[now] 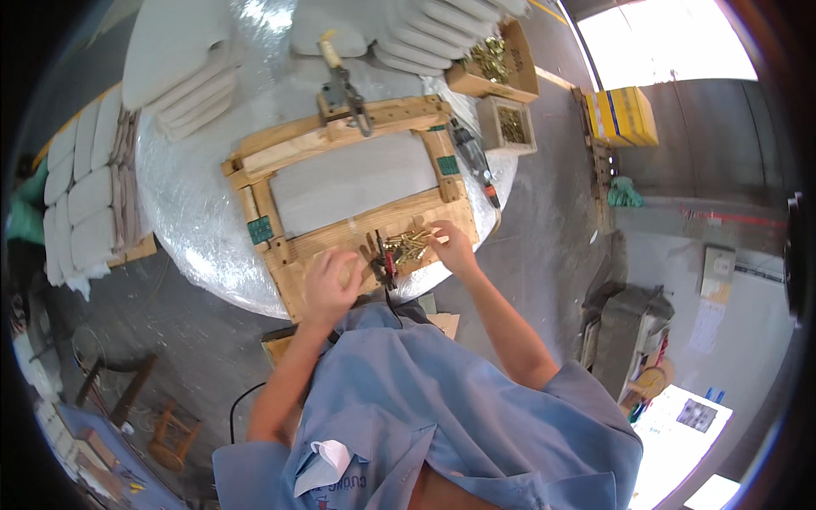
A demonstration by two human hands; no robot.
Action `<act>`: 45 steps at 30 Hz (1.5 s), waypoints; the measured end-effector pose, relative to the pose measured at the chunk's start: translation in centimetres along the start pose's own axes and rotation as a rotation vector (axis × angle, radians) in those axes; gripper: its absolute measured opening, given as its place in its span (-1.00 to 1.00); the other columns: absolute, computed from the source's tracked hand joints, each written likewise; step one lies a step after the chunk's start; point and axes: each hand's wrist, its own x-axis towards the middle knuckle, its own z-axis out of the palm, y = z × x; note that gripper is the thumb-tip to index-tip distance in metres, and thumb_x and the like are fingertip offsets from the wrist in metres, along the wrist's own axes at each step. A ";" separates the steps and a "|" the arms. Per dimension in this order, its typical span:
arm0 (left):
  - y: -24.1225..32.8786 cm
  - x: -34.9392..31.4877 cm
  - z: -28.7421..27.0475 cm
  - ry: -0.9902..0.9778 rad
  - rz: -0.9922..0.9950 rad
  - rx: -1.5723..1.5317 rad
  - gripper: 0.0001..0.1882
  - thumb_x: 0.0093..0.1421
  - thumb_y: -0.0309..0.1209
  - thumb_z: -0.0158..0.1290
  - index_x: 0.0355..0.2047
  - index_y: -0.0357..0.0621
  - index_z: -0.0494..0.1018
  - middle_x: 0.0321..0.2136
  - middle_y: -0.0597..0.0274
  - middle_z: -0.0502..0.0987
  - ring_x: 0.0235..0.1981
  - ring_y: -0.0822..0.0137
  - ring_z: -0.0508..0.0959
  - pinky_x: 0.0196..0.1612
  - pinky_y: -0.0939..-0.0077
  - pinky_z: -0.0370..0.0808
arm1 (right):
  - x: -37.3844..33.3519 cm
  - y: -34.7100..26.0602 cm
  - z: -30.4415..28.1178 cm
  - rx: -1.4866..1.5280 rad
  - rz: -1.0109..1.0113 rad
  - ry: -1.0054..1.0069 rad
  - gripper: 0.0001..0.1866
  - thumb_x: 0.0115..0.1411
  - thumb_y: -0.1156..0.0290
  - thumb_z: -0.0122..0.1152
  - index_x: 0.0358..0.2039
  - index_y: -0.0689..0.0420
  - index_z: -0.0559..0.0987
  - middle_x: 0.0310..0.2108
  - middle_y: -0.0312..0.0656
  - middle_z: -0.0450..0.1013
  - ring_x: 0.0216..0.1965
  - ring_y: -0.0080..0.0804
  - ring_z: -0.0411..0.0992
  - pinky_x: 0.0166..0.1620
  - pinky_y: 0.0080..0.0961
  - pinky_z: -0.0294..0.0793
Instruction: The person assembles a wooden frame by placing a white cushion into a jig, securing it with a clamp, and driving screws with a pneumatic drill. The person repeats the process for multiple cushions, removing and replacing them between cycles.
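Golden fasteners (410, 245), light grey panel (355, 182)

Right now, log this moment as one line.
Left hand: over wooden frame, grip unclear; Right hand: at brass-coloured fastener pile; Grey panel: within frame; Clamp: on frame's far side

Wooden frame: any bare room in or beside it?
Free: the grey panel bordered by the frame; wrapped tabletop between frame and left table edge. Crowded: the frame's near side, with left hand, right hand, golden fasteners and red tool.

Brassy fasteners (410, 246), heaped loosely, on wooden frame (327, 240)
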 end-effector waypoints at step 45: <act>4.8 3.4 24.8 0.173 -0.201 0.668 -0.89 0.43 -0.34 0.08 -0.22 -0.07 0.53 -0.23 0.15 0.61 -0.10 0.02 0.62 -0.02 0.08 0.46 | 5.9 5.9 -1.8 -0.164 -0.534 -0.279 -0.67 0.44 0.14 0.21 -0.03 0.16 0.53 -0.16 0.13 0.66 -0.25 0.22 0.65 -0.18 0.12 0.63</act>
